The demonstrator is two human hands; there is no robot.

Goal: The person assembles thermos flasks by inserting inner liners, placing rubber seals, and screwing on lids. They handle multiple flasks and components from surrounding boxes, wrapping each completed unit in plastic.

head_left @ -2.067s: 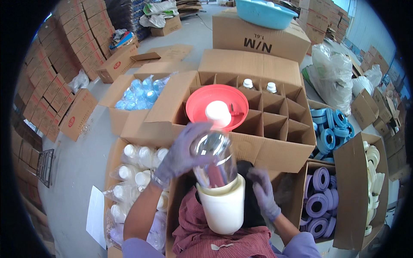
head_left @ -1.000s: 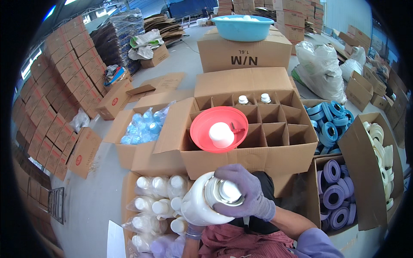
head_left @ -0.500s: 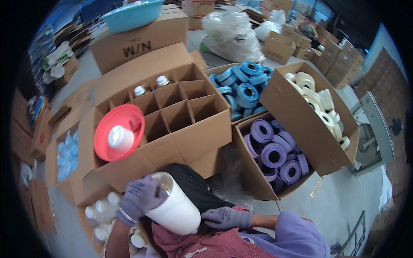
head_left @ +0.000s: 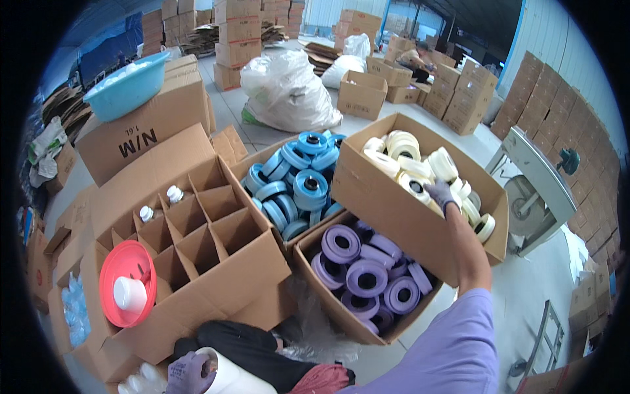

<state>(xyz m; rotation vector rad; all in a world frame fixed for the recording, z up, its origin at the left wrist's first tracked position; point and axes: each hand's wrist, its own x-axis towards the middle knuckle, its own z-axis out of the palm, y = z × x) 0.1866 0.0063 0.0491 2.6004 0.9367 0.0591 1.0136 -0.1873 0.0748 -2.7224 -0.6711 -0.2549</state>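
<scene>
Right hand [head_left: 441,194] has reached among cream rolls [head_left: 420,172]; left hand [head_left: 189,373] grips white jug [head_left: 230,377].

A grey concrete floor [head_left: 525,289] carries everything. Near the middle stands an open cardboard box with dividers [head_left: 197,249], and to its right three open cartons sit touching one another: one of blue rolls [head_left: 298,180], one of purple rolls [head_left: 364,276] nearer, one of cream rolls [head_left: 420,177] further right. Farther off sit a bulging clear plastic sack [head_left: 285,88] and stacked brown cartons [head_left: 239,33]. At the right stands a grey metal machine [head_left: 538,190].
</scene>
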